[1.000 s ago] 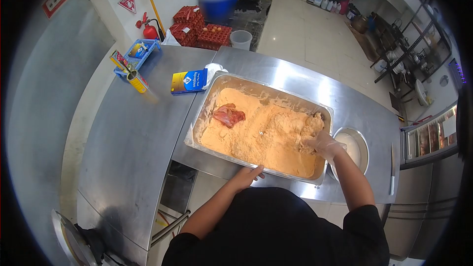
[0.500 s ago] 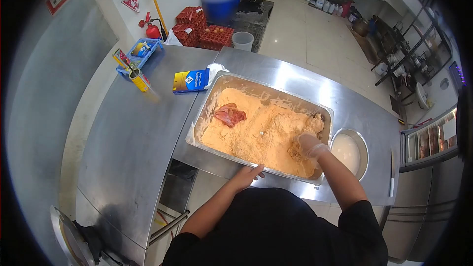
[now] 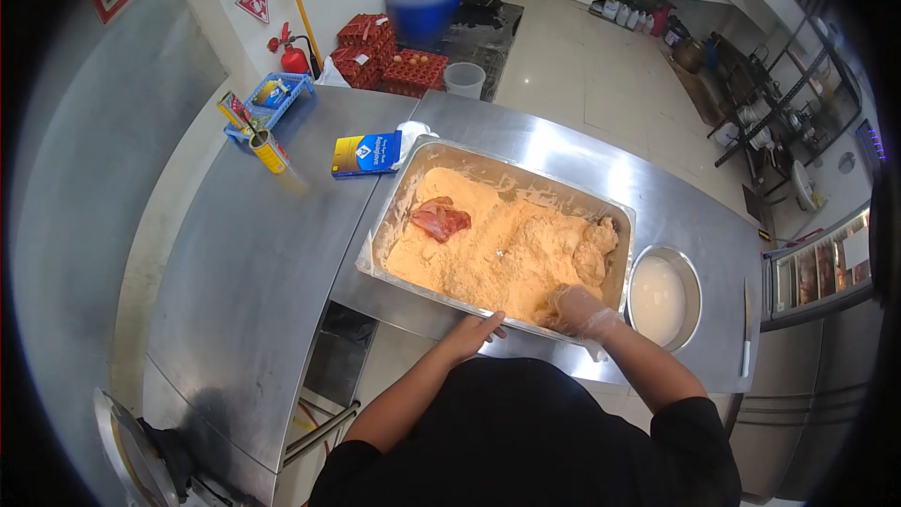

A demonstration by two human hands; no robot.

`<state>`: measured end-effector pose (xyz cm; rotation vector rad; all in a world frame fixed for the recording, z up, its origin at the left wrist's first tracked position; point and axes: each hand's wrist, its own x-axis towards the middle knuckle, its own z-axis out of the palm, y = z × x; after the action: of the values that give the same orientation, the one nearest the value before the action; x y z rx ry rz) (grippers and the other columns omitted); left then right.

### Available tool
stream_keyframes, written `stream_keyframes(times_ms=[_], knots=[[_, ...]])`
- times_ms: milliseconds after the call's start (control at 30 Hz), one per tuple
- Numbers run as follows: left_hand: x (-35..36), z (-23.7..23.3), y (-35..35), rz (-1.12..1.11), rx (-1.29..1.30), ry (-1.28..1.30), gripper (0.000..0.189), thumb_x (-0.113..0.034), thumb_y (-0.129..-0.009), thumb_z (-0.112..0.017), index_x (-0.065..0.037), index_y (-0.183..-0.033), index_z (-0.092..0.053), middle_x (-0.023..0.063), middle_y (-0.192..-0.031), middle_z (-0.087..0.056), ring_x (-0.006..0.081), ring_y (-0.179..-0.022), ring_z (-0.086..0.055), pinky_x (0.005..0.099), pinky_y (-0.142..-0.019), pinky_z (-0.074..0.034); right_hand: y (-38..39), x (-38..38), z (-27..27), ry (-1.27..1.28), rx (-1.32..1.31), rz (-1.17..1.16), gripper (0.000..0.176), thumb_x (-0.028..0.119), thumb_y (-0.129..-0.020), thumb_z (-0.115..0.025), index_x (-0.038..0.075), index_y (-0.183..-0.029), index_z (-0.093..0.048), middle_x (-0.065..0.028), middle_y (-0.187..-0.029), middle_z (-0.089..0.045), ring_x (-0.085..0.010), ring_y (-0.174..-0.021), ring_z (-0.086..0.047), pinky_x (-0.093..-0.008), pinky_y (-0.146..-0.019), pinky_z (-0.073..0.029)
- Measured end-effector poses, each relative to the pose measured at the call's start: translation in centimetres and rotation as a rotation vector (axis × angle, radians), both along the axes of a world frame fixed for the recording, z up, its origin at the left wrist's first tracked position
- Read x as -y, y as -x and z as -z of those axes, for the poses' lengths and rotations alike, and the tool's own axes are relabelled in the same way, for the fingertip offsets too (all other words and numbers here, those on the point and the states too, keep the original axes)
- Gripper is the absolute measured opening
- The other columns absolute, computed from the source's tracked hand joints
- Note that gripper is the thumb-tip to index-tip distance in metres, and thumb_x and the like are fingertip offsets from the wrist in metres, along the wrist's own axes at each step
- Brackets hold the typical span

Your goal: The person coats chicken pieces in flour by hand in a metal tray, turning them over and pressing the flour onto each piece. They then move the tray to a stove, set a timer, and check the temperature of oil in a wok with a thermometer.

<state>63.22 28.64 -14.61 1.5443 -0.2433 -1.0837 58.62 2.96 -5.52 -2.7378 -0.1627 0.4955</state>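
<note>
A large metal tray (image 3: 375,274) holds orange-tinted flour (image 3: 488,253). A piece of raw red meat (image 3: 440,219) lies on the flour at the left, and flour-covered pieces (image 3: 593,249) sit at the right end. My right hand (image 3: 580,311), in a clear plastic glove, is down in the flour near the tray's front right corner, its fingertips partly buried. Bare, my left hand (image 3: 474,335) rests at the tray's front rim with fingers apart. Right of the tray stands a round metal bowl (image 3: 696,300) of whitish liquid.
A blue and yellow box (image 3: 366,154) stands behind the tray's left side. Farther left are a blue basket (image 3: 298,84) and an open can (image 3: 269,152). A knife (image 3: 747,329) lies at the table's right edge.
My gloved right hand has moved toward the tray's front edge and slightly left, uncovering more of the floured pieces. My left hand stays at the rim.
</note>
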Motion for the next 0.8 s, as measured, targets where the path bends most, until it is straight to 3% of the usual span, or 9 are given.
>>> stream_keyframes(times_ms=[133,233,333,433,567,633,667,800], knots=[[0.0,-1.9,0.0,0.005,0.002,-0.012,0.058,-0.051,-0.100,-0.048,0.004,-0.102,-0.068,0.0127,-0.093,-0.070,0.0185,-0.084,-0.061,0.0328,-0.079,-0.049,-0.8,-0.2,-4.3,0.008,-0.261,0.080,0.045,0.042,-0.084,-0.066,-0.003,-0.090,-0.068,-0.0259,-0.089,-0.066,-0.0399,-0.087,-0.065,-0.0452,-0.077,-0.050],[0.1,-0.5,0.1,-0.027,0.000,0.042,0.057,-0.050,-0.100,-0.048,0.004,-0.104,-0.067,0.0123,-0.092,-0.070,0.0179,-0.084,-0.061,0.0321,-0.077,-0.049,0.1,2.7,-0.3,0.092,-0.132,-0.054,0.045,0.042,-0.087,-0.065,-0.002,-0.094,-0.067,-0.0224,-0.088,-0.068,-0.0359,-0.083,-0.066,-0.0430,-0.075,-0.050],[0.1,-0.8,0.1,-0.018,-0.005,0.046,0.057,-0.049,-0.100,-0.048,0.004,-0.104,-0.067,0.0123,-0.092,-0.070,0.0175,-0.083,-0.061,0.0317,-0.076,-0.049,1.5,3.0,0.3,-0.365,-0.130,0.335,0.044,0.041,-0.090,-0.064,-0.002,-0.095,-0.065,-0.0167,-0.086,-0.067,-0.0287,-0.079,-0.066,-0.0403,-0.073,-0.050],[-0.1,-1.4,0.0,0.003,-0.009,0.020,0.057,-0.050,-0.100,-0.048,0.004,-0.105,-0.067,0.0123,-0.093,-0.070,0.0173,-0.083,-0.061,0.0316,-0.076,-0.049,1.2,3.0,-0.4,-0.698,-0.092,0.580,0.037,0.033,-0.086,-0.070,-0.002,-0.095,-0.069,-0.0235,-0.093,-0.067,-0.0381,-0.089,-0.065,-0.0430,-0.079,-0.050],[-0.2,-1.9,-0.1,0.015,-0.018,-0.029,0.058,-0.051,-0.100,-0.048,0.003,-0.107,-0.066,0.0121,-0.094,-0.070,0.0172,-0.083,-0.061,0.0314,-0.077,-0.049,0.5,3.2,1.8,-0.236,0.073,0.139,0.029,0.027,-0.086,-0.066,0.000,-0.095,-0.067,-0.0179,-0.086,-0.067,-0.0302,-0.080,-0.067,-0.0403,-0.074,-0.052],[0.0,-1.8,-0.1,0.016,-0.014,-0.020,0.058,-0.051,-0.100,-0.048,0.003,-0.108,-0.066,0.0122,-0.094,-0.070,0.0172,-0.084,-0.061,0.0313,-0.077,-0.049,-0.6,0.1,2.0,0.035,0.047,-0.119,0.027,0.024,-0.083,-0.066,0.001,-0.097,-0.068,-0.0209,-0.087,-0.068,-0.0348,-0.082,-0.068,-0.0423,-0.075,-0.053],[-0.1,-1.0,-0.1,0.019,-0.010,-0.002,0.058,-0.052,-0.100,-0.047,0.003,-0.108,-0.066,0.0123,-0.094,-0.070,0.0173,-0.084,-0.061,0.0313,-0.077,-0.049,-1.2,-1.8,1.7,0.217,-0.073,-0.097,0.025,0.024,-0.080,-0.067,0.003,-0.094,-0.070,-0.0223,-0.089,-0.068,-0.0392,-0.085,-0.066,-0.0455,-0.077,-0.052],[-0.3,-0.8,-0.2,0.021,0.008,-0.002,0.059,-0.052,-0.100,-0.047,0.003,-0.109,-0.066,0.0126,-0.094,-0.070,0.0177,-0.084,-0.061,0.0314,-0.077,-0.049,-2.2,-1.1,-0.2,0.053,-0.233,-0.163,0.022,0.016,-0.079,-0.066,0.002,-0.095,-0.070,-0.0203,-0.099,-0.068,-0.0376,-0.097,-0.065,-0.0426,-0.087,-0.051]])
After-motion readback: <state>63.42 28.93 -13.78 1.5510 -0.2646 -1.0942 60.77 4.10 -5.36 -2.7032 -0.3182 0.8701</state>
